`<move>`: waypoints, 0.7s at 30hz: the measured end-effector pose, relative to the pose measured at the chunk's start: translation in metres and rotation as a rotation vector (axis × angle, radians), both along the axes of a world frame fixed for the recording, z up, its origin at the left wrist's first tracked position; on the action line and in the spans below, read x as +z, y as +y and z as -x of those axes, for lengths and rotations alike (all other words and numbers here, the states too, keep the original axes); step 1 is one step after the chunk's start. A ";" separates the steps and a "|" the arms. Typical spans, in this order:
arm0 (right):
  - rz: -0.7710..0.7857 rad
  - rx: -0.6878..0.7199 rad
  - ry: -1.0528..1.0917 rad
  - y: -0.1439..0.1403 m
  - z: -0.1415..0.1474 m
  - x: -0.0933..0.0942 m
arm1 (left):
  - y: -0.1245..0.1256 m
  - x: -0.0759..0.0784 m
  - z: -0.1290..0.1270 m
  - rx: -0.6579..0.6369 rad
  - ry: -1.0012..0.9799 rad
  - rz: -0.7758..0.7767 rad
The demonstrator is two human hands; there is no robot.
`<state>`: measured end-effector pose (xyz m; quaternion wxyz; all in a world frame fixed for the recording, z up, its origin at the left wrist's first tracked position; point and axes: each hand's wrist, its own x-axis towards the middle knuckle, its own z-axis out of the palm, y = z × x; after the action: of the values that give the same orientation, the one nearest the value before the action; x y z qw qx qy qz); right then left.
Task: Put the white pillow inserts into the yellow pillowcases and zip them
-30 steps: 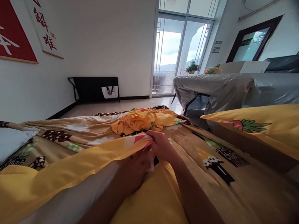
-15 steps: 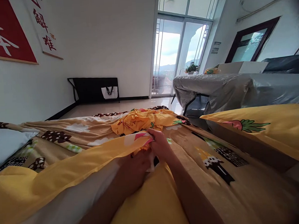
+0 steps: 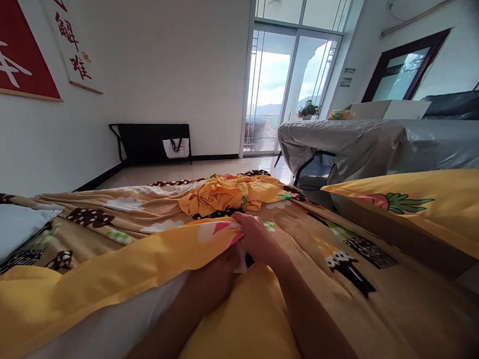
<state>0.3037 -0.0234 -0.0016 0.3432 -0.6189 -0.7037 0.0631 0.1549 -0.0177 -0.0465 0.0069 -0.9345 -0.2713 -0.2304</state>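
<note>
Head view: your right hand [image 3: 258, 237] pinches yellow cover [image 3: 119, 269] corner, fingers pressed together. Left hand [image 3: 218, 274] mostly under cover; fingers hidden, cannot tell. Cover lies over white insert [image 3: 106, 328] on bed [image 3: 390, 295]. Keep corner taut; align edges squarely.

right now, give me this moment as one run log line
right hand: pinching corner of yellow cover | left hand: under that cover, grip hidden | beneath: patterned blanket | beyond: bunched yellow cloth

Our two bare forearms, no sleeves, no watch or rings we can see, left hand [image 3: 222, 269], right hand [image 3: 258, 237].
</note>
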 end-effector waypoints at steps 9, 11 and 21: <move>-0.034 -0.087 0.044 0.009 -0.001 -0.002 | 0.003 -0.002 0.001 -0.038 0.016 -0.062; -0.025 -0.124 0.084 0.010 0.000 -0.001 | 0.004 -0.006 0.002 -0.027 0.060 -0.079; -0.072 -0.099 0.251 0.015 0.003 -0.005 | 0.006 -0.011 0.004 0.016 0.150 -0.094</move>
<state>0.3009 -0.0082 -0.0061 0.4535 -0.6273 -0.6255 0.0977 0.1505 -0.0116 -0.0576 0.0730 -0.9457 -0.2661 -0.1719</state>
